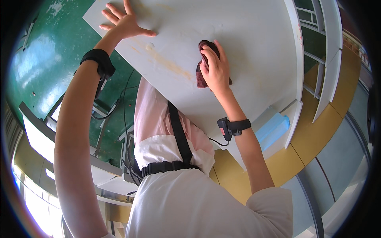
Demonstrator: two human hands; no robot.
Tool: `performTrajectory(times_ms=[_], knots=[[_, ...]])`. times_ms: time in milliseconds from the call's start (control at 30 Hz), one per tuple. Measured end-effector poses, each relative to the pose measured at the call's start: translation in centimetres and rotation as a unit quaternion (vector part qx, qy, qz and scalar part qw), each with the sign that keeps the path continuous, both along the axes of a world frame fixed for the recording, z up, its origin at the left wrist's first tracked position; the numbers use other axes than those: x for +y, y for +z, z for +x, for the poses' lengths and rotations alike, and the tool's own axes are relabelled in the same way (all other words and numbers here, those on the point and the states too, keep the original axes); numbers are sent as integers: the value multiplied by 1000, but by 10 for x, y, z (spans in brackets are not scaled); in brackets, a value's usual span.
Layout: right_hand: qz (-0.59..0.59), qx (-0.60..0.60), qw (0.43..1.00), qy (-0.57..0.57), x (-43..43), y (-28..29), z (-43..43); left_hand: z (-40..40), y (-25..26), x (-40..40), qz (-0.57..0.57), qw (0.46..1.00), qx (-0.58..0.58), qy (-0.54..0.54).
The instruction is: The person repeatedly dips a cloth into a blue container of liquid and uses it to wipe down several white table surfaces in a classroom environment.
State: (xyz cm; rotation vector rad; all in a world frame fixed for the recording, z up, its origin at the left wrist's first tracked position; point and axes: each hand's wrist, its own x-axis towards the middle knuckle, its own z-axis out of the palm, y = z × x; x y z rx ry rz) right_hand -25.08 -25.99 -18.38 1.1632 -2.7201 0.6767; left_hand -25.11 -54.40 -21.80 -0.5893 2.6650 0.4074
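Under my right hand [218, 70] is a bunched dark-red cloth [201, 81], gripped by the fingers and pressed on a pale grey tabletop [262, 35]. Spread flat with the fingers apart, my left hand [126, 25] rests on the same top near its left edge and holds nothing. Yellowish-brown stains [169, 64] streak the surface between the two hands. Close to them lies a small wet-looking round spot [149, 46]. Part of the cloth is hidden by my right hand.
A clear blue plastic container [273, 131] lies by the desk's right corner. White partition panels [332, 77] stand beyond the right edge. Black cables [125, 101] hang at my left, above the green floor [44, 56]. Both wrists carry black strapped devices [227, 128].
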Motion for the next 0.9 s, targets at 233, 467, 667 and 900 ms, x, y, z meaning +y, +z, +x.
performTrajectory(times_ms=[233, 467, 667, 900], knots=[[78, -26, 997, -12, -16, 5, -7, -14, 9, 2, 39, 987, -130, 88], [148, -24, 987, 53, -10, 3, -15, -8, 9, 0, 35, 992, -106, 50], [67, 33, 994, 75, -15, -1, -21, -19, 11, 4, 40, 994, -94, 47], [100, 67, 989, 84, 15, 1, -15, -2, -1, 0, 8, 999, -40, 9]])
